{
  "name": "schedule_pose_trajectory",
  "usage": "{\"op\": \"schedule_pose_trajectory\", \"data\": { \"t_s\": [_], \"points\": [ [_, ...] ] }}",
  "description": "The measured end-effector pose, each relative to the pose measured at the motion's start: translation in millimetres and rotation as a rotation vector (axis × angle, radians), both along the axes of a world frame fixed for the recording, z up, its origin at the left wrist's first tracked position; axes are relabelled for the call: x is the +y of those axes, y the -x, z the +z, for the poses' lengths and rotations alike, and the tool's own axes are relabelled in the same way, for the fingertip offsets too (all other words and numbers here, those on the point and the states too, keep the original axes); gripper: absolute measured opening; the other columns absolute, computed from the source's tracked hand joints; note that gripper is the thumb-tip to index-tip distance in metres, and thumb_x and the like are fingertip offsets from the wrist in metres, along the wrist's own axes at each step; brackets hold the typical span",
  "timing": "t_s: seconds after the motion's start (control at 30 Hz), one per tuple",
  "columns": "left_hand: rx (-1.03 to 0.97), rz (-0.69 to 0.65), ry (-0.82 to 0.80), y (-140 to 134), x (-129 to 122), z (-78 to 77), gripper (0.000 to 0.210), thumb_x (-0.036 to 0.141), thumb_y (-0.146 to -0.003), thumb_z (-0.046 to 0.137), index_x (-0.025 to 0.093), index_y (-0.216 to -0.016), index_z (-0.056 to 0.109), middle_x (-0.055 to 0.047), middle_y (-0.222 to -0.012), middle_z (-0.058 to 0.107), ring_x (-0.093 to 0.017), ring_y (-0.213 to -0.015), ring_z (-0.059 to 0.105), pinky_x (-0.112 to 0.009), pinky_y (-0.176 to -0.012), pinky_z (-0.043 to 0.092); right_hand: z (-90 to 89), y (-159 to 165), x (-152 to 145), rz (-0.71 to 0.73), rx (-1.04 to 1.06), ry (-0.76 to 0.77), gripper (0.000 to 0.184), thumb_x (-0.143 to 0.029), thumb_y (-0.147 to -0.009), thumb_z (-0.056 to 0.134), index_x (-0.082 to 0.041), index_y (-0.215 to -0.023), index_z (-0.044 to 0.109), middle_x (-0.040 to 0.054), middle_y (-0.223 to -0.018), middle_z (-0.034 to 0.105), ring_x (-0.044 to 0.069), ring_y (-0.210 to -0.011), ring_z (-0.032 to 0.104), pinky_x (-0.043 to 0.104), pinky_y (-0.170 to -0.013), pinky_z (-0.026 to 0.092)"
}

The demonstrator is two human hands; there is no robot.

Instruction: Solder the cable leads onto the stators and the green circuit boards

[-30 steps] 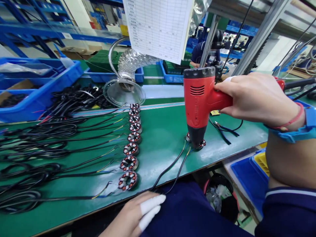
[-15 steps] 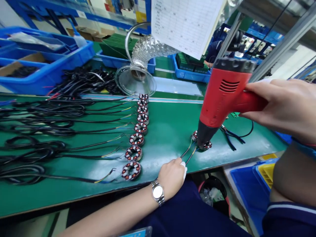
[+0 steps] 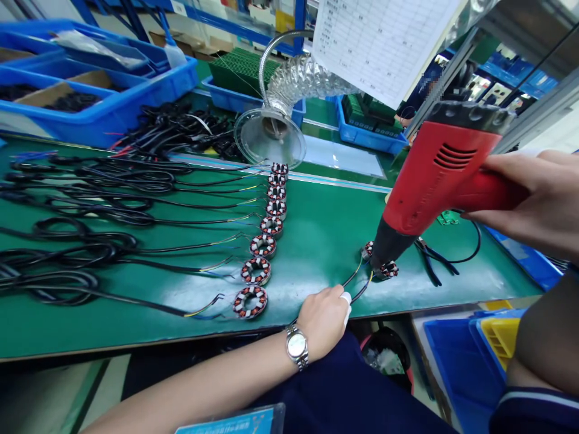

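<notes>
A green table (image 3: 325, 229) spans the middle. Above its right part, the red heat gun (image 3: 436, 175) leans with its nozzle (image 3: 389, 244) down. The gun's handle lies inside the right hand (image 3: 538, 205), fingers wrapped around it, and the body juts out past the thumb side. The left hand (image 3: 323, 319), at the near edge, is curled around two black cables (image 3: 360, 294). Beyond that fist, they lead to two small coils (image 3: 388, 270) beside the nozzle; whether it touches them, I cannot tell.
</notes>
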State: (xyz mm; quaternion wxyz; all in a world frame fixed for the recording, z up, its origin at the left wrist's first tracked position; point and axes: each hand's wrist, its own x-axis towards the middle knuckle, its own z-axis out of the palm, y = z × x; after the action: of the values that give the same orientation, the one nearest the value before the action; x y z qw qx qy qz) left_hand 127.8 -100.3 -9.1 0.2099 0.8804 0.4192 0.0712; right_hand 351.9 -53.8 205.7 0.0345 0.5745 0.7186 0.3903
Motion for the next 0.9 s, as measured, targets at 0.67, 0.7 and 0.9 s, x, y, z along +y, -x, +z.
{"op": "schedule_pose_trajectory", "data": {
  "t_s": [0.67, 0.7, 0.9],
  "points": [
    [0.143, 0.074, -0.001, 17.3, 12.0, 8.2, 0.025, 0.019, -0.087, 0.035, 0.016, -0.081, 0.059, -0.007, -0.089, 0.056, -0.020, -0.082, 0.058, -0.029, -0.062, 0.046, -4.0, 27.7, 11.7, 0.031, -0.048, -0.053, 0.039, -0.054, -0.066, 0.056, -0.023, -0.089, 0.054, 0.0013, -0.072, 0.057, 0.018, -0.063, 0.053, 0.026, -0.051, 0.023],
    [0.136, 0.083, -0.002, 17.0, 12.3, 8.4, 0.023, 0.019, -0.086, 0.036, 0.017, -0.082, 0.058, -0.007, -0.088, 0.056, -0.020, -0.082, 0.058, -0.029, -0.063, 0.046, -4.1, 29.5, 14.1, 0.046, -0.053, -0.045, 0.038, -0.053, -0.067, 0.056, -0.023, -0.089, 0.055, 0.0012, -0.072, 0.057, 0.018, -0.063, 0.052, 0.026, -0.051, 0.023],
    [0.074, 0.098, 0.000, 13.6, 13.2, 9.3, 0.019, 0.016, -0.085, 0.037, 0.017, -0.084, 0.056, -0.007, -0.087, 0.054, -0.020, -0.084, 0.057, -0.031, -0.066, 0.047, -0.1, 40.8, 25.7, 0.093, -0.096, -0.002, 0.032, -0.048, -0.071, 0.052, -0.025, -0.092, 0.054, 0.0006, -0.071, 0.056, 0.017, -0.061, 0.052, 0.025, -0.051, 0.022]
  ]
}}
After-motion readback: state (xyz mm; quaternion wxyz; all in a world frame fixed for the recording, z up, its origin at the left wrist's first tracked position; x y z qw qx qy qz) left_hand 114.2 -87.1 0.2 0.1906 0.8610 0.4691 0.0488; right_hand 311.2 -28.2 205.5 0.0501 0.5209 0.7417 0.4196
